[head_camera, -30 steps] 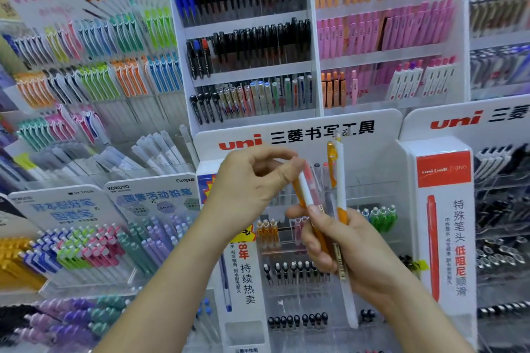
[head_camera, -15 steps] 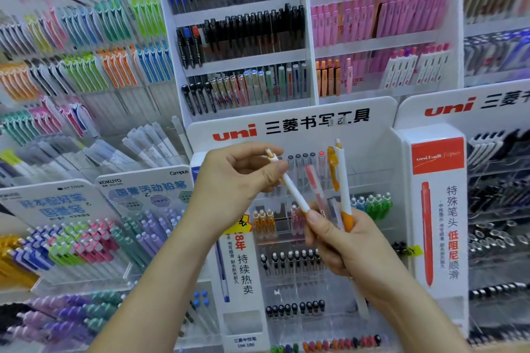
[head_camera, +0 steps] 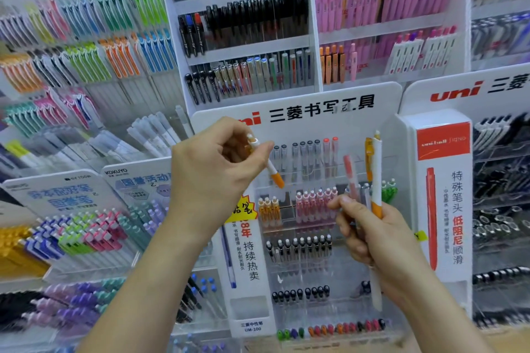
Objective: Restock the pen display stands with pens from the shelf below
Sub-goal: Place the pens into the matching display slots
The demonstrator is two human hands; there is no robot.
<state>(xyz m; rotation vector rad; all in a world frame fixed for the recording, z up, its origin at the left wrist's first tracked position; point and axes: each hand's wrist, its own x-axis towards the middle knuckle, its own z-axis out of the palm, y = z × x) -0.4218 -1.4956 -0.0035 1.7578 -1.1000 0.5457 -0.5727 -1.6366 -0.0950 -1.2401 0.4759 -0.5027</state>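
My left hand [head_camera: 213, 169] pinches a white pen with an orange tip [head_camera: 271, 170], held tilted with the tip pointing down to the right, in front of the clear uni display stand [head_camera: 312, 112]. My right hand [head_camera: 372, 235] grips a small bunch of pens upright: a white and orange pen [head_camera: 376, 180] and a pink translucent pen [head_camera: 352, 178]. Below the left hand's pen, the stand's middle row holds orange pens [head_camera: 269, 209] and pink pens [head_camera: 315, 203]. The two hands are apart.
A tall white and red uni sign box [head_camera: 443, 195] stands right of the stand. A Kokuyo pencil display [head_camera: 83, 226] sits at the left. White shelves of black, pink and orange pens [head_camera: 246, 20] rise behind. Rows of black pens [head_camera: 298, 246] fill the stand's lower tiers.
My left hand has pulled the white and orange pen out of the bunch in my right hand and carried it up and left. The camera view has tilted slightly downward.
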